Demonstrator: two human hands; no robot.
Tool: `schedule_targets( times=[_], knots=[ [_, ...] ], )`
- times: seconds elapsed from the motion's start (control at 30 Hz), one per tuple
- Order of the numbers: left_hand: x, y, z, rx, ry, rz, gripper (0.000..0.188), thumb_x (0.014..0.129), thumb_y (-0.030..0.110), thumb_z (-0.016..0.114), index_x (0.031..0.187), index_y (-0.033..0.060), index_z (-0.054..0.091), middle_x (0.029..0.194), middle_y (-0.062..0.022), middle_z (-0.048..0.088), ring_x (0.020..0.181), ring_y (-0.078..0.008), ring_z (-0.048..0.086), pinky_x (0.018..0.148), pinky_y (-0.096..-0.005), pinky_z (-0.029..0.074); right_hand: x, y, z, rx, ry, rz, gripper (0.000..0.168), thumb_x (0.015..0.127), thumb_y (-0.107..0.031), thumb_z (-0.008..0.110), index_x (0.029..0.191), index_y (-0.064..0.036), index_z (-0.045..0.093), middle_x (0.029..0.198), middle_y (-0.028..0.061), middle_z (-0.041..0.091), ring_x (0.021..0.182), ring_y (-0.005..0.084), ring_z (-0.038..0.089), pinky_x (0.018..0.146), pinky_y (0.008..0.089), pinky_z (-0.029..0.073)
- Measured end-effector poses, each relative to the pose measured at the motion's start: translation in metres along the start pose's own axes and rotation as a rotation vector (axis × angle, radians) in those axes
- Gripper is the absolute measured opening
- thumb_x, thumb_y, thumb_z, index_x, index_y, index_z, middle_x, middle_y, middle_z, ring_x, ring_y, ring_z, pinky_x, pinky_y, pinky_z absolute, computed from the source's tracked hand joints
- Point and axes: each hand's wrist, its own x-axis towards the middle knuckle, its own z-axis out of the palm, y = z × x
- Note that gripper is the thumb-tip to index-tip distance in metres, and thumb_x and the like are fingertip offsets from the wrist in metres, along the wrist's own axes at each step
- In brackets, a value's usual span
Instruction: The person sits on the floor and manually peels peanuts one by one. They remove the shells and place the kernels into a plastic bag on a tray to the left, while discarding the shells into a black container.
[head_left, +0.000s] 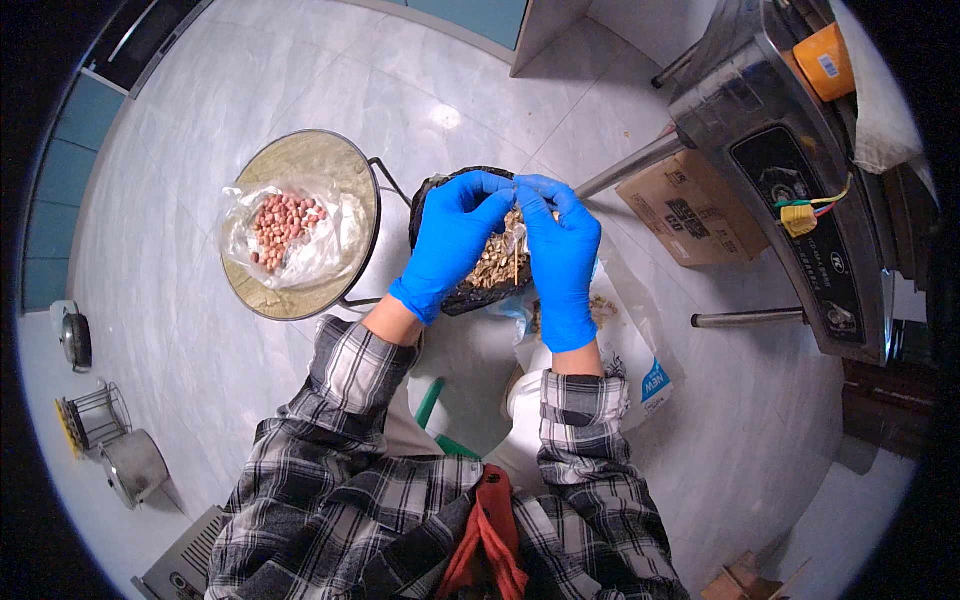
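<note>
My left hand (457, 236) and my right hand (559, 255), both in blue gloves, meet at the fingertips. Whether something small is pinched between them is too small to tell. Below them a black plastic bag (431, 202) lies open, full of peanut shells (491, 266). On the left, a round stool-like top (300, 150) on black legs carries a clear plastic bag (330, 262) with shelled peanuts (283, 225) in it. A printed plastic sack (626, 345) lies beside my right wrist, with what look like unshelled peanuts (600, 309) at its mouth.
A steel appliance (810, 225) with a control panel and metal legs stands at the right, a cardboard box (690, 210) beneath it. A pot (135, 469) and a wire rack (97, 420) are at the lower left. Something green (429, 401) shows between my knees. Cabinets line the far edge.
</note>
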Motion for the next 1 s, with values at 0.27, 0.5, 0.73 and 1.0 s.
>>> schedule_targets(
  times=[0.27, 0.5, 0.73, 1.0],
  knots=[
    [0.0014, -0.0023, 0.0035, 0.067, 0.049, 0.035, 0.014, 0.085, 0.012, 0.061, 0.090, -0.0010, 0.062, 0.075, -0.0014, 0.061, 0.062, -0.0062, 0.052, 0.057, -0.0198, 0.043, 0.0007, 0.0046, 0.0015, 0.071, 0.042, 0.071, 0.014, 0.085, -0.009, 0.062, 0.095, 0.001, 0.065, 0.090, 0.0055, 0.066, 0.080, 0.0099, 0.058, 0.075, 0.0236, 0.047],
    [0.0033, -0.0085, 0.0086, 0.102, 0.114, 0.062, 0.012, 0.085, 0.008, 0.058, 0.090, -0.0020, 0.062, 0.074, -0.0031, 0.061, 0.061, -0.0067, 0.053, 0.055, -0.0206, 0.045, -0.0019, 0.0043, 0.0077, 0.051, 0.100, 0.101, 0.014, 0.085, -0.011, 0.063, 0.093, 0.001, 0.064, 0.086, 0.0042, 0.064, 0.077, 0.0083, 0.056, 0.070, 0.0222, 0.046],
    [0.0016, -0.0044, 0.0085, 0.017, 0.072, 0.013, 0.013, 0.086, 0.009, 0.058, 0.092, -0.0015, 0.063, 0.076, -0.0030, 0.062, 0.059, -0.0073, 0.054, 0.055, -0.0205, 0.045, 0.0017, 0.0025, 0.0031, 0.283, 0.065, 0.281, 0.014, 0.087, -0.017, 0.062, 0.090, -0.003, 0.064, 0.065, -0.0028, 0.054, 0.052, 0.0022, 0.043, 0.044, 0.0171, 0.033],
    [0.0037, -0.0086, 0.0083, -0.057, 0.027, 0.014, 0.016, 0.087, 0.013, 0.058, 0.093, -0.0014, 0.062, 0.076, -0.0030, 0.062, 0.061, -0.0075, 0.054, 0.057, -0.0217, 0.045, 0.0035, 0.0053, -0.0008, 0.363, 0.038, 0.304, 0.016, 0.088, -0.018, 0.059, 0.091, -0.003, 0.062, 0.062, -0.0027, 0.051, 0.049, 0.0029, 0.041, 0.041, 0.0180, 0.030]
  ],
)
